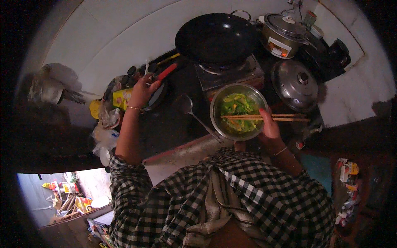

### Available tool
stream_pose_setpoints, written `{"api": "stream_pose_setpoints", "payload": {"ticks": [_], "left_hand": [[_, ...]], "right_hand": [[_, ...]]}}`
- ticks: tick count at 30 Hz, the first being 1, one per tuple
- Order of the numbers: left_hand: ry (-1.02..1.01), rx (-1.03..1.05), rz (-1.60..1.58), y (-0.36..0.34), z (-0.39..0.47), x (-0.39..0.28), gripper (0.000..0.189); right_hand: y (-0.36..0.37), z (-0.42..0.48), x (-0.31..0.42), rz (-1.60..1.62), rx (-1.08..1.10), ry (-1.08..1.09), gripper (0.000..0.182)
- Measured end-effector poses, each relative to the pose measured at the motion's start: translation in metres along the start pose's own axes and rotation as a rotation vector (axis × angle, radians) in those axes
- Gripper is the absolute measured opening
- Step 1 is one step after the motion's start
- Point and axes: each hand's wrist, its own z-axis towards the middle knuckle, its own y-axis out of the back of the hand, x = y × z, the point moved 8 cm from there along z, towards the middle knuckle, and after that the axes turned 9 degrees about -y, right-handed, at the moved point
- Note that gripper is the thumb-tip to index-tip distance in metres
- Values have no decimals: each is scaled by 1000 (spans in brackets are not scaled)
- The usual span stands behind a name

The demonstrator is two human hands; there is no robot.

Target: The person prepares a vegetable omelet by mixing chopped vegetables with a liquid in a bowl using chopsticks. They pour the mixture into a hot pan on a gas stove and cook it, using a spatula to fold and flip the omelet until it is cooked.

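My right hand (270,125) grips the right rim of a metal bowl (214,116) of green vegetables in liquid (237,108). Its thumb presses a pair of wooden chopsticks (288,117) across the bowl. Over a dark pan at the left, my left hand (145,90) is beside a red handle (167,72); whether its fingers close on something is hard to tell. Between the hands a metal ladle (186,107) lies on the dark counter (173,124). A black wok (217,38) rests on the gas stove (229,74) beyond the bowl.
A rice cooker (280,40) stands right of the wok, with a domed metal lid (296,85) nearer me. Along the left side are a yellow box (121,98), plastic bags (107,136) and jars. A tiled wall (124,28) borders the counter's far side.
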Motion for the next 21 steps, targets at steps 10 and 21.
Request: {"api": "stream_pose_setpoints", "payload": {"ticks": [10, 21], "left_hand": [[377, 412, -1020, -88, -106, -136, 34], [741, 187, -1845, -133, -124, -173, 46]], "right_hand": [[-30, -19, 35, -186, 31, 7, 43], [-65, -16, 84, -274, 63, 354, 51]]}}
